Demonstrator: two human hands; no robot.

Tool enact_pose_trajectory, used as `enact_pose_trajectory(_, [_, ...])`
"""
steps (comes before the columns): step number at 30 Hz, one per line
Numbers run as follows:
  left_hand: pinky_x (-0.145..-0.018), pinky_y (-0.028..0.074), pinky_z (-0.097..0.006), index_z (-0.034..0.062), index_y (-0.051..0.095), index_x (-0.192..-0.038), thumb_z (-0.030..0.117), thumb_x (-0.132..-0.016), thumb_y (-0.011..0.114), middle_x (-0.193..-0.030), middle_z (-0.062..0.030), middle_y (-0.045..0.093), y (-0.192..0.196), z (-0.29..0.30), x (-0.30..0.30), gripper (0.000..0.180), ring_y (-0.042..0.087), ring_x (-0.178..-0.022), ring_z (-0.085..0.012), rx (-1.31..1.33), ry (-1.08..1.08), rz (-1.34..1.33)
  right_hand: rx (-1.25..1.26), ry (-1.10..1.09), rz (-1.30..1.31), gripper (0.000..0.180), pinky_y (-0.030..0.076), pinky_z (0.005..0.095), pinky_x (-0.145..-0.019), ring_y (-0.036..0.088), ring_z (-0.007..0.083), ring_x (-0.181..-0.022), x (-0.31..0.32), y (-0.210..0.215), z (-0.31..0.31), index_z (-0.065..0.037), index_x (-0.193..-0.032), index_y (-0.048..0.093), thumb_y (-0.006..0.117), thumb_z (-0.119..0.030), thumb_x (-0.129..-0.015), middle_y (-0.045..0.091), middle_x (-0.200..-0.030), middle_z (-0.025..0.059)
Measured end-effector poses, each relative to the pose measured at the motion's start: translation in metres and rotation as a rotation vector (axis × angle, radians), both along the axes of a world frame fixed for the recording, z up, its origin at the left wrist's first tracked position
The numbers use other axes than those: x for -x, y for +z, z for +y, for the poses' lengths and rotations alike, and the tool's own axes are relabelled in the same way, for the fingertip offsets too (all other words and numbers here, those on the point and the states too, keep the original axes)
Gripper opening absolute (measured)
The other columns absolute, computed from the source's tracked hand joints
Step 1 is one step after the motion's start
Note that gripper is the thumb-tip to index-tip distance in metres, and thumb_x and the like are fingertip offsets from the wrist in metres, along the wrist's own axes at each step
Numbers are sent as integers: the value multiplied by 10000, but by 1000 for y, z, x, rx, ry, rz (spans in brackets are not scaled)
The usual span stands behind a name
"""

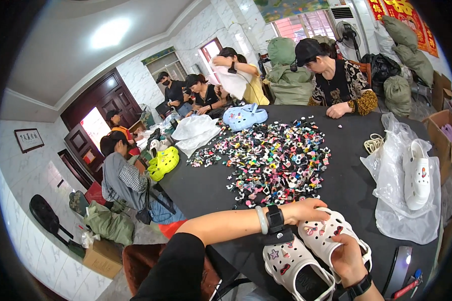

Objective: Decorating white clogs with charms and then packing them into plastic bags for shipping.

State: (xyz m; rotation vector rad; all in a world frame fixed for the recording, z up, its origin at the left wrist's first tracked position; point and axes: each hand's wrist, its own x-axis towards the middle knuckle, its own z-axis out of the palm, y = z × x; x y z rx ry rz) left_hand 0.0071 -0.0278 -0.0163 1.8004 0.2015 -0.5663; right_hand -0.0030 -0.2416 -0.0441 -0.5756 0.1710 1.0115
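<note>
My left hand (310,210) is closed over the toe of a white clog (312,229) with small charms in its holes. My right hand (348,257) grips the same clog at its foot opening, fingers partly hidden inside it. Beside it, nearer me and to the left, is a second white clog (283,257), with a star charm and other charms on its toe. Beyond my hands a wide heap of small multicoloured shoe charms (278,163) is spread over the black table (201,188).
A white clog (417,175) lies on a clear plastic bag (407,220) at right, near a coiled cord (373,144). Pale blue clogs (244,117) and lime-green clogs (163,163) sit beyond the heap. A red-handled tool (407,289) lies near right. Several people work around the table.
</note>
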Motion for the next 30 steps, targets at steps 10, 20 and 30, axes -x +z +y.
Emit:
enact_pose_trajectory(10, [-861,493,-303,-19,438,-1349,261,-820,746,-1209,-159,548,-12,0,4,673,568,-1072,-187,42,98,1,70,3,46,408,492,415,-962,610,296,-1069,3,2,-1,8,-1222,506,475,6,-815,607,-1162,159])
enact_pose_trajectory(20, [-908,492,-305,-39,448,-1311,185,-843,725,-1193,-142,580,-8,5,5,588,593,-1050,-169,47,114,-46,14,13,58,424,450,438,-999,602,312,-1085,3,-12,5,14,-1231,496,499,18,-807,605,-1185,165])
enact_pose_trajectory(30, [-967,467,-349,-2,401,-1366,130,-889,651,-1272,-122,537,-5,14,-1,554,558,-1139,-190,399,163,197,13,-5,92,389,466,393,-974,596,264,-1076,4,3,0,27,-1211,502,498,46,-823,602,-1171,149])
